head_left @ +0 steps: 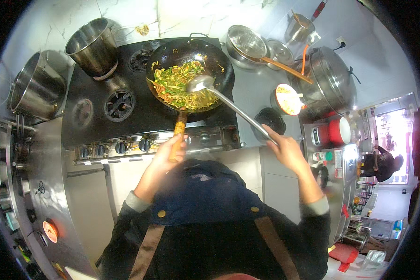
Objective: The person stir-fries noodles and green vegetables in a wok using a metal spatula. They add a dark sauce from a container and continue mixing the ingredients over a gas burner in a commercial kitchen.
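A dark wok [222, 78] sits at the right end of the black gas stove [91, 120]. In it lies a stir-fry of bean sprouts and chopped greens [171, 82] with small brown pieces. My left hand [166, 152] is wrapped around the wok's wooden handle [178, 134]. The long metal handle of a ladle [236, 108] is in the grip of my right hand [285, 148]. Its bowl [200, 84] rests against the food at the wok's right side, and what is under the bowl is hidden.
Left of the wok are a bare burner [119, 105] and a tall steel pot [92, 49]. On the right counter stand a wire strainer [246, 40] over a pan, a bowl of pale food [287, 99], a black bowl [269, 122] and a large lidded pot [330, 78]. Another person [381, 162] stands far right.
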Demonstrator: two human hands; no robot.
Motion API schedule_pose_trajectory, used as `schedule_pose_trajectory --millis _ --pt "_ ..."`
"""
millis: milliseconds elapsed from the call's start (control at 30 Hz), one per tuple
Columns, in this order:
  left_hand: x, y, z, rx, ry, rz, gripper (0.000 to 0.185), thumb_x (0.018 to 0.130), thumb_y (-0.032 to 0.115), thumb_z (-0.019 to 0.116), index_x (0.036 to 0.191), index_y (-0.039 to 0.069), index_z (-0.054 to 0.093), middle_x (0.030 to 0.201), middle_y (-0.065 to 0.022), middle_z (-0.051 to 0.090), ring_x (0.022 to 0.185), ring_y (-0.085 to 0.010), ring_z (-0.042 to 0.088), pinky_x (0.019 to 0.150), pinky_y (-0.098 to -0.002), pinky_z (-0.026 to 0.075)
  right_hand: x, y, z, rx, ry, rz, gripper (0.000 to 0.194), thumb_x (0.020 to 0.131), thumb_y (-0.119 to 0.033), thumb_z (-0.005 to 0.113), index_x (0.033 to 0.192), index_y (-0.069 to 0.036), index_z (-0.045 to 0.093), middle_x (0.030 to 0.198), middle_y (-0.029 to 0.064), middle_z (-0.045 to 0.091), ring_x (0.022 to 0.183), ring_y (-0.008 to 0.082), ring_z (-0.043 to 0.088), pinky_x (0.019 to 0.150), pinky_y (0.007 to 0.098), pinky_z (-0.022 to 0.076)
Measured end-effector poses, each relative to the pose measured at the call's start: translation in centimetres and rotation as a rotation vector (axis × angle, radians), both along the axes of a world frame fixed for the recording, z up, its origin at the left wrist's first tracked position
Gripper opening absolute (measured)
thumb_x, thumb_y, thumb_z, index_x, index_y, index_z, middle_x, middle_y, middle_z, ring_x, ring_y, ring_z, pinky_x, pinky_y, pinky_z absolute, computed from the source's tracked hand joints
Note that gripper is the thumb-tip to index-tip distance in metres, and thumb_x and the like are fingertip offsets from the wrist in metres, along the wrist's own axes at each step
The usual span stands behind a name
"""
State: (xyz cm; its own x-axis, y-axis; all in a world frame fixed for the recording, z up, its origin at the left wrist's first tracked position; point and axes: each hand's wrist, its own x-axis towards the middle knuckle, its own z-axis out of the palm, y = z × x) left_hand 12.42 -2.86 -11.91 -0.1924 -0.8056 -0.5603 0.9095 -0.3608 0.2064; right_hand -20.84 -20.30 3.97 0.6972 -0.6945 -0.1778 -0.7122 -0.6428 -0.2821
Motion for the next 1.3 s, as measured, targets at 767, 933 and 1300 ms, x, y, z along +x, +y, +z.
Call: schedule_pose_trajectory --millis 767,933,1300 --pt "-1.2 -0.3 0.1 -0.016 0.008 0.031 0.025 0.096 0.03 0.056 0.111 0.01 0.053 0.077 0.0015 0.051 0.053 -0.0079 0.042 0.042 -0.0189 0.032 11.8 -0.5 -9.1 0.063 -0.145 -0.17 0.05 0.093 -0.024 0.053 0.142 -0.02 0.04 0.085 0.0259 0.065 0.078 0.044 0.062 0.067 0.0524 0.0488" --pt "-1.0 -0.5 -0.1 -0.022 -0.032 0.052 0.026 0.095 0.029 0.058 0.112 0.009 0.054 0.078 0.0013 0.052 0.053 -0.0078 0.042 0.042 -0.019 0.032 6.1 0.8 -10.5 0.24 -0.096 -0.167 0.053 0.092 -0.026 0.056 0.144 -0.024 0.042 0.093 0.0275 0.065 0.087 0.0452 0.062 0.079 0.0493 0.0486" --pt "-1.7 0.7 0.0 -0.084 0.133 0.135 0.035 0.097 0.031 0.052 0.121 0.005 0.052 0.085 -0.0013 0.054 0.057 -0.0085 0.044 0.048 -0.0192 0.038 13.9 -6.8 -10.6 1.066 -0.586 -0.629 0.049 0.1 -0.028 0.048 0.148 -0.028 0.034 0.07 -0.0017 0.045 0.046 0.0067 0.036 0.038 0.0212 0.0308"
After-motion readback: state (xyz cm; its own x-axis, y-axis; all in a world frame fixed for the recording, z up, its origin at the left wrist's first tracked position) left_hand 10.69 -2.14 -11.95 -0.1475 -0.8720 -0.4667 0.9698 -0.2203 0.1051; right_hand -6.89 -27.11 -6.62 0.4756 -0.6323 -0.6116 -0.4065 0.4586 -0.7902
